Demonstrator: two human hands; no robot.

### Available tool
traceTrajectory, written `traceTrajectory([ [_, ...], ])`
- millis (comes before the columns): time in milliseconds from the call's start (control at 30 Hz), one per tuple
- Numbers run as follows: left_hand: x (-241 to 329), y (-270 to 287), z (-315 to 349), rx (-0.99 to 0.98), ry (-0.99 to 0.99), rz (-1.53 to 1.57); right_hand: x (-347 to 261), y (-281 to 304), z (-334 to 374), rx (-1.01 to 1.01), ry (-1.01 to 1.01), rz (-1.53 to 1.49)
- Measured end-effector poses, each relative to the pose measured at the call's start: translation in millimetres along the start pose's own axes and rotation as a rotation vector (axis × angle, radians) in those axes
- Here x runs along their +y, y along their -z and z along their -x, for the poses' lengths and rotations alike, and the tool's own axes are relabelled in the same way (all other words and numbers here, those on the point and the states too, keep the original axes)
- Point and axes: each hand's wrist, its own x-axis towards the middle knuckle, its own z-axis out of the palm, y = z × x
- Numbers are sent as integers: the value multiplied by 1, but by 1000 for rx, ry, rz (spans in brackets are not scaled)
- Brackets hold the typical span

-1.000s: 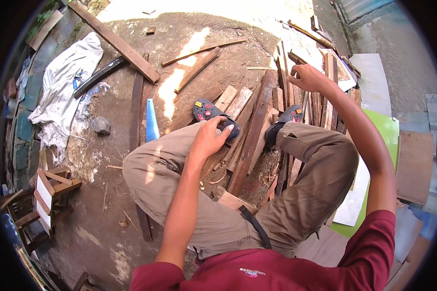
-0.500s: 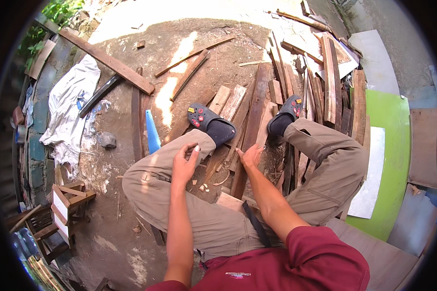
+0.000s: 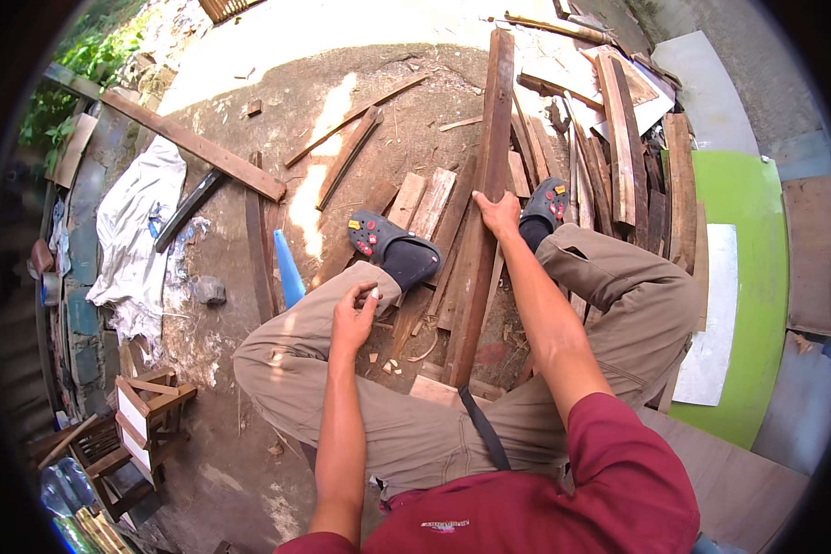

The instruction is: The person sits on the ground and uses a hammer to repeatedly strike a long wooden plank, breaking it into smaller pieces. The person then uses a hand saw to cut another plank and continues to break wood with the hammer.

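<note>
My right hand (image 3: pixel 499 214) is closed around the edge of a long dark brown wooden beam (image 3: pixel 475 295). The beam runs between my feet, its far end raised off the ground. Its near end meets a pale wood block (image 3: pixel 434 388) in front of my lap, beside a black strap (image 3: pixel 485 427). Above my left shin, my left hand (image 3: pixel 353 316) has loosely curled fingers with the thumb apart, and I see nothing held in it. Something white shows at a fingertip. A blue tapered piece (image 3: pixel 288 268), possibly a saw blade, leans beside my left knee.
Wooden offcuts (image 3: pixel 425 203) lie around my clogs, and stacked planks (image 3: pixel 619 138) stand to the right. Beyond those is a green panel (image 3: pixel 729 305) with a white sheet. At left are a white cloth (image 3: pixel 134 222), a crossing plank (image 3: pixel 194 143) and a small wooden frame (image 3: pixel 143 425).
My right hand has reached forward and taken hold of the long beam. The beam's far end has come up, and its near end now sits at the pale block. My left hand has barely moved.
</note>
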Motion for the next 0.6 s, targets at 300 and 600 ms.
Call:
traceTrajectory([
  [300,6,-12,0,-54,-113,-42,-161,178,-119,105,329,-374],
  [600,18,-16,3,-22,-247,-74,-308,343,-24,-157,956,-954],
])
